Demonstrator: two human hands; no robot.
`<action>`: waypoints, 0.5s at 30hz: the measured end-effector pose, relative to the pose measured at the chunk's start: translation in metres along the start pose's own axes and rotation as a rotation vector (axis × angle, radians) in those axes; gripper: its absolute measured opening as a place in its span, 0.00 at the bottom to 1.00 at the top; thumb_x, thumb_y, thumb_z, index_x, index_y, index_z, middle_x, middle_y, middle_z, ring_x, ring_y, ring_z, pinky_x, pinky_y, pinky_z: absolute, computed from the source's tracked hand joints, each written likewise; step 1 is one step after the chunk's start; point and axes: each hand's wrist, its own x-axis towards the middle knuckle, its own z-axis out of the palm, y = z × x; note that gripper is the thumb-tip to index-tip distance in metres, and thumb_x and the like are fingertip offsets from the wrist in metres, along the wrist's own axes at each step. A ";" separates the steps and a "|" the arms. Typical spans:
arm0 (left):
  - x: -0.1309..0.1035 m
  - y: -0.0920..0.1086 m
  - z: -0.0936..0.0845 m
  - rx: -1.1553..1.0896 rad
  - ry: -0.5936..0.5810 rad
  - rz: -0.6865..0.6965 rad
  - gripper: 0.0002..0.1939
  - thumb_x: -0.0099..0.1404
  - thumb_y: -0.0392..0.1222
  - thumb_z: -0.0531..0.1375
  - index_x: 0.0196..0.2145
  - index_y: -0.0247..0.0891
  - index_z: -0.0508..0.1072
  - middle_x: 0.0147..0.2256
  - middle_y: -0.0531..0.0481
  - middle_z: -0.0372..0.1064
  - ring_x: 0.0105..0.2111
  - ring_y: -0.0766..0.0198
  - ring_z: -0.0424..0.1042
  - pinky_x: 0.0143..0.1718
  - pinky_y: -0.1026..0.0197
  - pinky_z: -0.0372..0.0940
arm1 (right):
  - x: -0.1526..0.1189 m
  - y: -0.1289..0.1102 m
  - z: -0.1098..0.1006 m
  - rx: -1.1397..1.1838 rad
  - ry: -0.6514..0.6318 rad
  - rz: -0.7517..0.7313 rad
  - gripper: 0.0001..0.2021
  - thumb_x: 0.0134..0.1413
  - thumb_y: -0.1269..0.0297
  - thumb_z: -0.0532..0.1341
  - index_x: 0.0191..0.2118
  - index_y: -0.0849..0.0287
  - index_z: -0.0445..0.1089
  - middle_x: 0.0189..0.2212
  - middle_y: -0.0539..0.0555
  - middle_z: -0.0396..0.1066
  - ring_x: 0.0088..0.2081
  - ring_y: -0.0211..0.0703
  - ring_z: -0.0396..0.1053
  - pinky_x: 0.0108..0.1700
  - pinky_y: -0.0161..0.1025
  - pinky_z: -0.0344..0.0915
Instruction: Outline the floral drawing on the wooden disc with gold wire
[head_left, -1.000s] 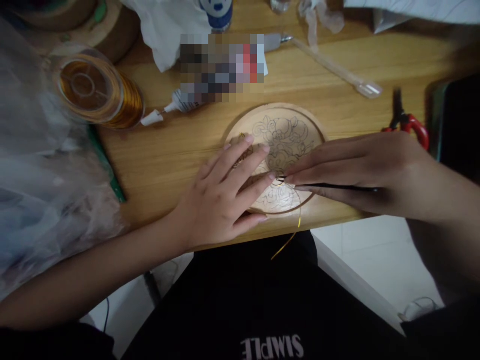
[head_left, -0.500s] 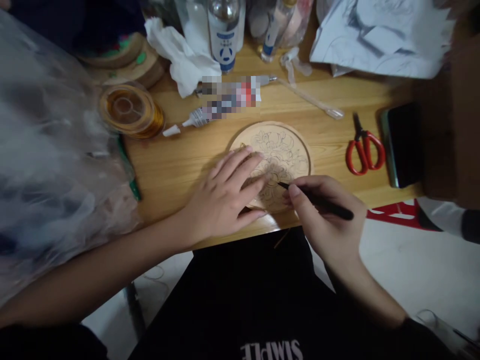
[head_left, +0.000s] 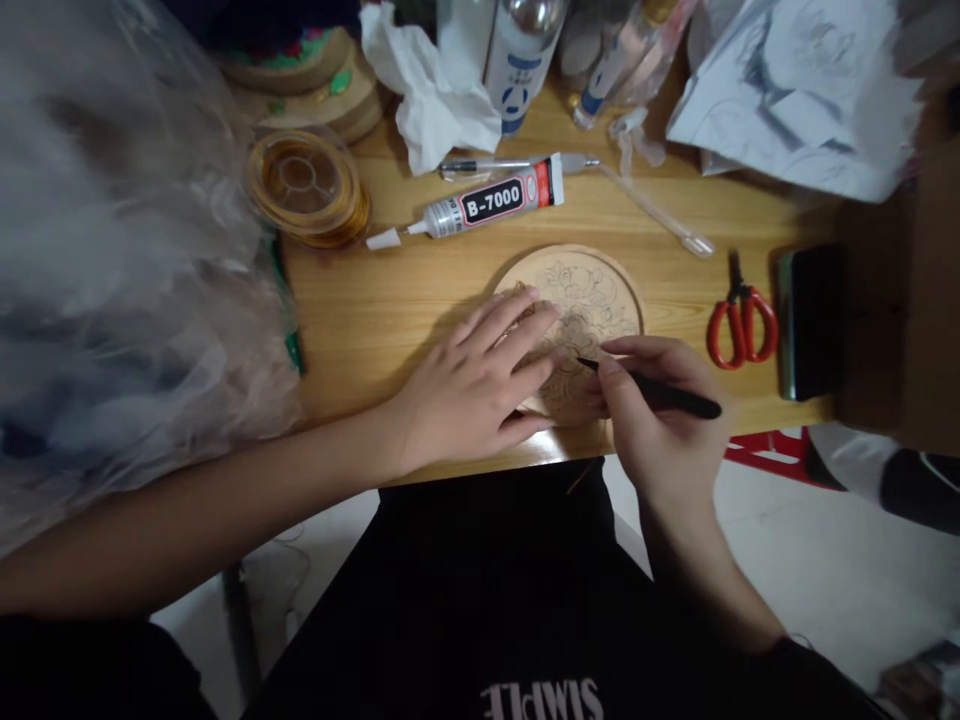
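On the wooden table lies a round wooden plate (head_left: 592, 285) with a raised rim, its face covered in a fine line drawing of flowers. My left hand (head_left: 484, 375) rests flat across the plate's left side, fingers spread. A little gold wire (head_left: 520, 288) shows by its fingertips. Pinched in my right hand (head_left: 660, 400) are slim black tweezers (head_left: 667, 393), pointing left with the tip at the drawing's lower middle. Whether the tip grips anything is too small to tell. My right fingers partly cover the plate's lower right edge.
Behind the plate lie a B-7000 glue tube (head_left: 491, 203), a pen (head_left: 487, 165) and a plastic dropper (head_left: 660, 210). A gold wire spool (head_left: 307, 190) stands left, near plastic sheeting (head_left: 135, 250). Red-handled scissors (head_left: 742, 325) and a phone (head_left: 810, 320) are right. Bottles (head_left: 521, 70) stand behind.
The camera view has shifted, so the table items appear further right. Both hands keep nearly the same place on the plate, with the tweezers' tip still at the drawing.
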 end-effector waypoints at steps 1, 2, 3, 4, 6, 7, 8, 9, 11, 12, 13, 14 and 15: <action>0.000 0.000 0.000 -0.002 0.001 0.000 0.23 0.68 0.53 0.61 0.53 0.34 0.74 0.67 0.34 0.55 0.68 0.40 0.52 0.66 0.38 0.53 | 0.000 0.000 0.000 0.001 0.004 0.008 0.04 0.54 0.68 0.65 0.37 0.55 0.75 0.25 0.48 0.75 0.25 0.38 0.73 0.28 0.35 0.70; 0.000 0.000 0.001 -0.006 0.004 -0.001 0.23 0.68 0.53 0.61 0.53 0.33 0.74 0.67 0.34 0.55 0.68 0.40 0.52 0.66 0.39 0.53 | -0.001 0.001 0.000 0.003 0.005 0.012 0.04 0.54 0.68 0.65 0.37 0.55 0.75 0.24 0.48 0.74 0.25 0.38 0.73 0.27 0.35 0.70; -0.001 0.000 0.001 -0.009 0.009 -0.001 0.23 0.68 0.53 0.62 0.53 0.33 0.74 0.67 0.34 0.55 0.68 0.39 0.52 0.66 0.39 0.53 | -0.001 0.001 0.000 0.004 0.004 0.015 0.04 0.54 0.68 0.65 0.36 0.55 0.75 0.24 0.48 0.74 0.25 0.38 0.73 0.27 0.35 0.70; -0.001 0.000 0.001 -0.011 0.014 0.000 0.23 0.68 0.53 0.62 0.53 0.32 0.74 0.67 0.33 0.56 0.68 0.40 0.52 0.67 0.39 0.53 | -0.001 0.002 0.000 0.007 0.002 0.016 0.04 0.54 0.68 0.65 0.36 0.55 0.75 0.24 0.48 0.74 0.25 0.38 0.73 0.27 0.35 0.69; -0.001 0.000 0.002 -0.009 0.021 0.003 0.24 0.68 0.52 0.62 0.53 0.32 0.74 0.66 0.33 0.56 0.68 0.40 0.52 0.67 0.39 0.52 | -0.001 0.003 0.001 0.012 -0.002 0.017 0.04 0.54 0.69 0.65 0.36 0.55 0.75 0.24 0.48 0.74 0.25 0.38 0.73 0.27 0.36 0.70; -0.001 0.000 0.002 -0.008 0.025 0.005 0.24 0.68 0.53 0.62 0.53 0.32 0.74 0.66 0.33 0.56 0.68 0.40 0.52 0.67 0.39 0.52 | -0.001 0.003 0.001 0.014 0.000 0.017 0.04 0.54 0.69 0.65 0.36 0.55 0.75 0.25 0.48 0.75 0.25 0.38 0.73 0.27 0.36 0.70; -0.001 0.000 0.001 -0.006 0.024 0.005 0.24 0.68 0.53 0.62 0.53 0.33 0.74 0.67 0.34 0.56 0.68 0.40 0.53 0.67 0.39 0.53 | -0.001 0.003 0.001 0.015 -0.002 0.021 0.04 0.54 0.68 0.65 0.36 0.55 0.75 0.25 0.49 0.75 0.26 0.39 0.73 0.28 0.37 0.70; 0.000 0.000 0.001 -0.005 0.022 0.002 0.24 0.68 0.53 0.62 0.53 0.33 0.74 0.66 0.34 0.56 0.68 0.40 0.53 0.66 0.39 0.53 | -0.001 0.002 0.001 0.018 -0.004 0.028 0.04 0.55 0.68 0.65 0.36 0.54 0.75 0.26 0.49 0.75 0.26 0.39 0.73 0.29 0.38 0.71; 0.000 0.000 0.000 -0.002 0.015 -0.007 0.24 0.68 0.53 0.62 0.54 0.34 0.74 0.66 0.35 0.56 0.68 0.40 0.54 0.65 0.39 0.55 | -0.001 0.001 0.001 0.018 -0.017 0.050 0.03 0.55 0.67 0.65 0.36 0.54 0.75 0.27 0.49 0.75 0.27 0.40 0.74 0.31 0.40 0.71; 0.000 0.000 0.000 0.001 0.011 -0.012 0.24 0.68 0.53 0.62 0.54 0.34 0.74 0.67 0.35 0.56 0.68 0.40 0.54 0.65 0.40 0.55 | -0.001 0.000 0.001 0.016 -0.024 0.062 0.03 0.55 0.67 0.64 0.36 0.53 0.75 0.27 0.49 0.75 0.28 0.41 0.74 0.31 0.41 0.72; 0.000 0.001 0.000 0.006 0.008 -0.015 0.24 0.68 0.54 0.62 0.54 0.35 0.74 0.67 0.35 0.57 0.67 0.40 0.54 0.65 0.40 0.56 | -0.001 0.000 0.001 0.015 -0.028 0.072 0.03 0.55 0.66 0.64 0.36 0.53 0.75 0.27 0.49 0.75 0.27 0.41 0.74 0.32 0.41 0.72; 0.000 0.001 0.000 0.010 0.007 -0.014 0.24 0.68 0.54 0.61 0.53 0.35 0.74 0.66 0.36 0.57 0.67 0.40 0.54 0.65 0.40 0.56 | -0.001 -0.001 0.001 0.015 -0.027 0.081 0.03 0.55 0.66 0.64 0.36 0.53 0.75 0.26 0.49 0.75 0.27 0.41 0.74 0.32 0.42 0.72; 0.000 0.001 0.000 0.014 0.012 -0.012 0.23 0.68 0.54 0.61 0.53 0.35 0.75 0.66 0.36 0.57 0.67 0.40 0.55 0.64 0.40 0.56 | -0.002 -0.001 0.001 0.018 -0.022 0.086 0.03 0.55 0.66 0.64 0.36 0.53 0.75 0.26 0.49 0.75 0.27 0.41 0.74 0.32 0.42 0.72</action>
